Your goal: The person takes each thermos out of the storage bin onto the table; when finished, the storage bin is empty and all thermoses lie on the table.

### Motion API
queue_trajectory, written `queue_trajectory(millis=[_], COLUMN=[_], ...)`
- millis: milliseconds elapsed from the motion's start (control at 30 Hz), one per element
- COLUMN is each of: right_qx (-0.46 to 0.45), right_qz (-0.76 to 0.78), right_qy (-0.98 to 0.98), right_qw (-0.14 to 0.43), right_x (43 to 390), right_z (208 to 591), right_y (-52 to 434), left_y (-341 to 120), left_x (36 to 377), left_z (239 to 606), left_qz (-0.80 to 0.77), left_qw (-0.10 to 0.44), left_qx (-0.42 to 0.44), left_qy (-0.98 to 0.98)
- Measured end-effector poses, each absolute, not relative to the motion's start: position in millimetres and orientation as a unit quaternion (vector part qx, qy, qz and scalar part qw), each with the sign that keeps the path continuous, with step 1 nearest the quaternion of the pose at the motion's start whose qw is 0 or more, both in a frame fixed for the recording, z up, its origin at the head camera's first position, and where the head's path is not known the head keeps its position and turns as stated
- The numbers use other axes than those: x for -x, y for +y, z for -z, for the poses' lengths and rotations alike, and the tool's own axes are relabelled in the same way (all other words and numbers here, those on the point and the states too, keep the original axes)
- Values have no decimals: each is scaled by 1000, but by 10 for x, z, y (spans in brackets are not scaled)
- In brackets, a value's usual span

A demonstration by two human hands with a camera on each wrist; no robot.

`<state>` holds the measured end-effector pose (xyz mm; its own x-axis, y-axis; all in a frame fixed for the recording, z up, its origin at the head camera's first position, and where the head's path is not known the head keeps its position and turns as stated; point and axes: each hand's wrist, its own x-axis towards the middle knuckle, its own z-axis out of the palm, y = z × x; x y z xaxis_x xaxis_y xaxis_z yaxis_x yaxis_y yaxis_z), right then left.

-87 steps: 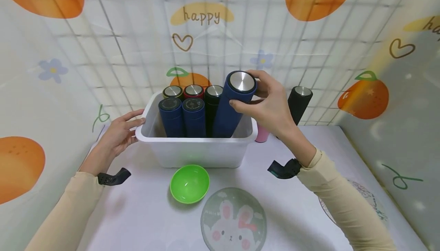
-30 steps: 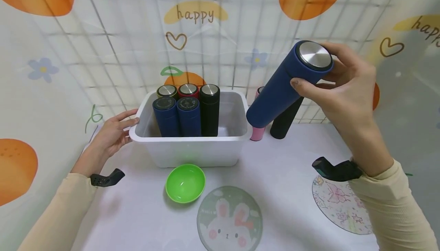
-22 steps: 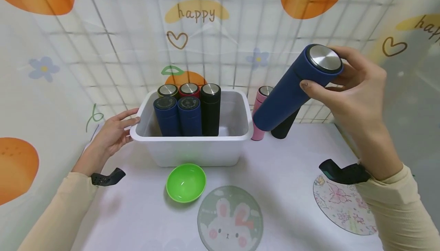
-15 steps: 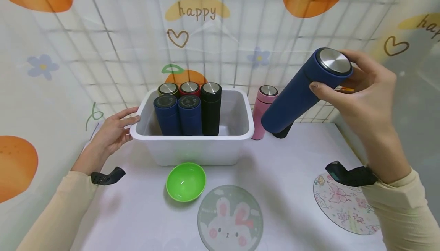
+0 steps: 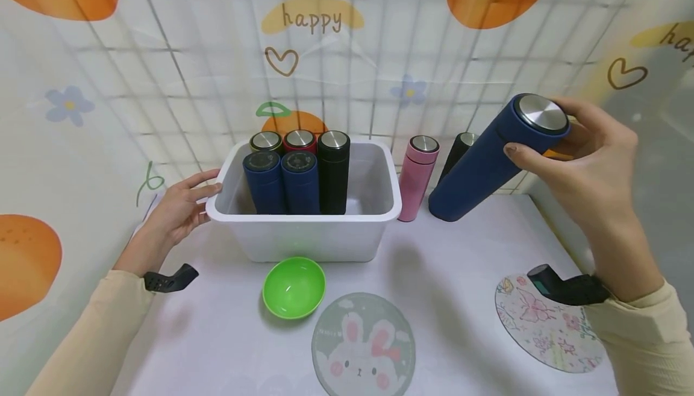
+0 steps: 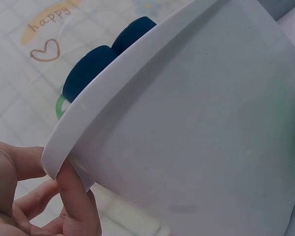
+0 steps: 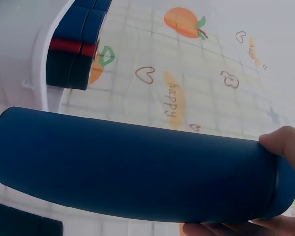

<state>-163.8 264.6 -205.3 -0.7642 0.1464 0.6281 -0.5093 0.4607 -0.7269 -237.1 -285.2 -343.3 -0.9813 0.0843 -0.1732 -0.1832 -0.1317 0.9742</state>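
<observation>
Blue bottle lowered, right fingers curled around it

Right of the white bin, a tilted blue bottle hides most of a black bottle from us. In front of the bin, our head view cuts off the rabbit mat. Inside, dark lids carry markings we cannot read.

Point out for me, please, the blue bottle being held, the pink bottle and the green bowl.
Held blue bottle [image 7: 137,167], right wrist view, middle of its side.
Pink bottle [image 5: 415,185], head view, middle of its body.
Green bowl [image 5: 294,289], head view, its inner surface.
</observation>
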Motion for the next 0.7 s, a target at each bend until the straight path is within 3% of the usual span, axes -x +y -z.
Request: queue_trajectory(millis=[700], right_qx=[-39], right_qz=[-488], right_qy=[-810], right_qw=[324], right_x=[1668], right_z=[2269], right_y=[3066], left_y=[-2847], left_x=[2358], left_z=[3436], left_qz=[-750], left_qw=[88], left_qx=[41], left_qy=[654])
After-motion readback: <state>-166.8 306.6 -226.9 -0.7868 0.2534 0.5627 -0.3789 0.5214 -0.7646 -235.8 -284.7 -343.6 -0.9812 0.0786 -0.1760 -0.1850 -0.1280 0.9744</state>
